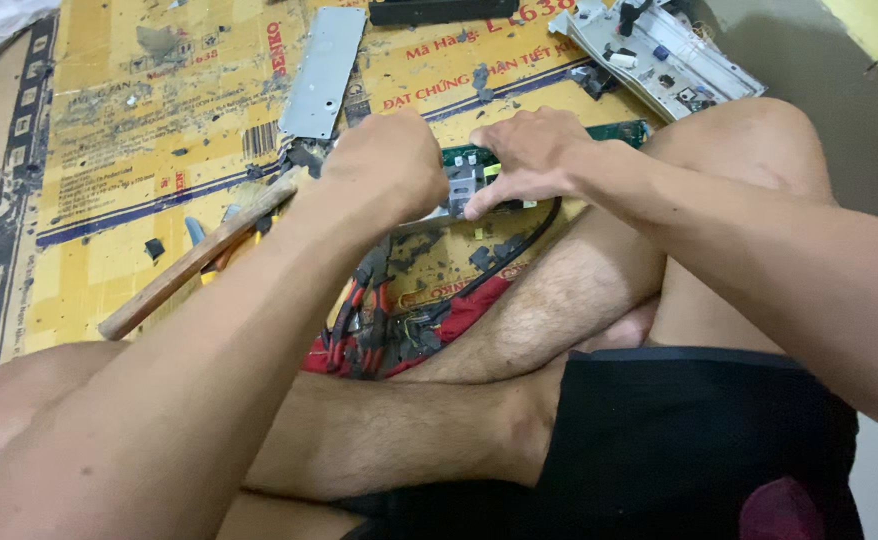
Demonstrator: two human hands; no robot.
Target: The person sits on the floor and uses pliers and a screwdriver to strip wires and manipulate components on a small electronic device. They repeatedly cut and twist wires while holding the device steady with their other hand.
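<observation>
My left hand (384,170) is closed into a fist over the near end of a green circuit board (614,131), and what it grips is hidden under it. My right hand (524,155) presses down on the same board, fingers on a grey metal part (462,182) mounted on it. A black cable (529,240) runs from the board toward my leg. A wooden-handled hammer (194,258) lies on the yellow cardboard (109,130) just left of my left hand.
I sit cross-legged on the floor. A grey metal plate (324,72) lies beyond my hands, another stripped circuit board in a metal frame (659,55) at top right. Red and black wires (379,325) and dark broken bits lie by my shin.
</observation>
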